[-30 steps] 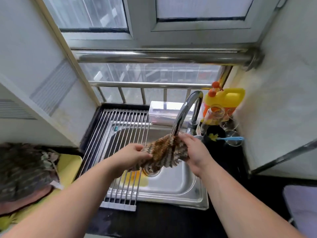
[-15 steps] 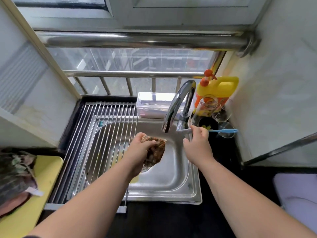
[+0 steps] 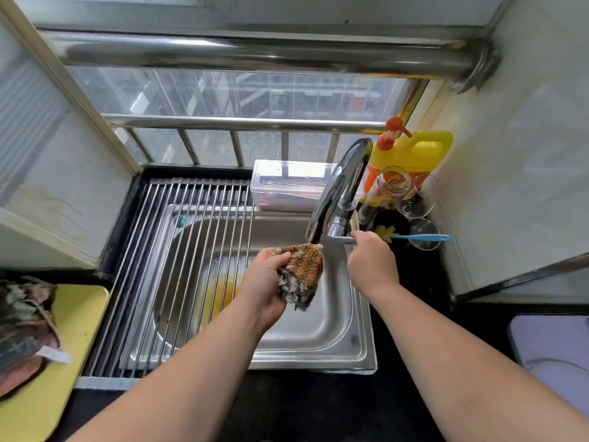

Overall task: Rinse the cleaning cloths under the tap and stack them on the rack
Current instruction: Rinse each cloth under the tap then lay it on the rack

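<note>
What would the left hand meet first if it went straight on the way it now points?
Probably the tap spout: the left hand grips the cloth and points up toward the spout's mouth, with the cloth's top corner just beneath it. Depth is unclear, so it might pass in front.

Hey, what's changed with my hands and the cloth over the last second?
The right hand let go of the cloth and moved right to the tap lever, which it now grips. The left hand holds the cloth alone, bunched up just under the spout. The rack over the sink and the pile of cloths at the left stayed put.
</note>
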